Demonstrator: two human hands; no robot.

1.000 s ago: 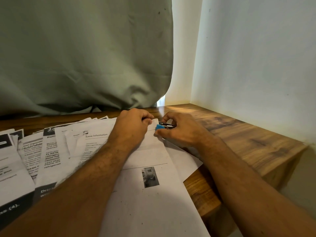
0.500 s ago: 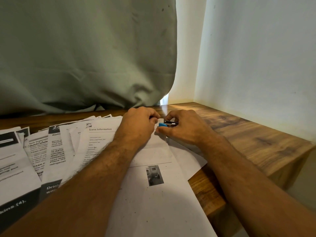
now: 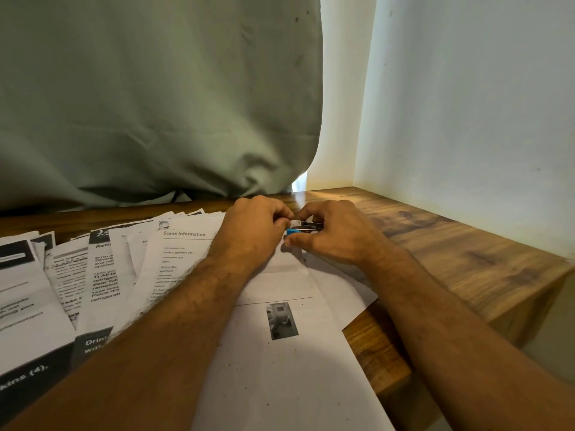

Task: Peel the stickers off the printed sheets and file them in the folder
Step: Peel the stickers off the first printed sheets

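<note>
Right hand: my right hand (image 3: 334, 236) is curled, thumb and fingers pinching a small tool (image 3: 303, 228) with a blue end and a dark metal body; what kind of tool it is I cannot tell
Left hand: my left hand (image 3: 255, 227) is curled into a near fist just beside the right, fingertips pinching at the top edge of the top sheet (image 3: 280, 353); what exactly lies between the fingertips is hidden; the two hands almost touch
Tool axis: the long axis runs left to right across my view, blue end toward my left hand, metal end back under my right fingers; it sits just above the paper's top right corner
Sticker: too small and too covered by my fingers to make out; I cannot say whether one is lifted
Top sheet: lies lengthwise away from me, top edge at my hands, near end running out of view below; headed "Scene Information", with a small grey photo (image 3: 282, 320) printed at its middle; my left forearm crosses its left half
Other sheets: a fan of printed sheets (image 3: 77, 281) spreads to the left, overlapping one another and tucked under the top sheet; one more plain sheet (image 3: 345, 293) pokes out from beneath on the right
Counter: wooden counter (image 3: 466, 253) carries everything; its right edge and corner show bare wood
Behind: a grey-green curtain (image 3: 155, 104) hangs down onto the counter's far edge, close behind my hands
Right side: a pale wall (image 3: 482, 119) rises along the counter
</note>
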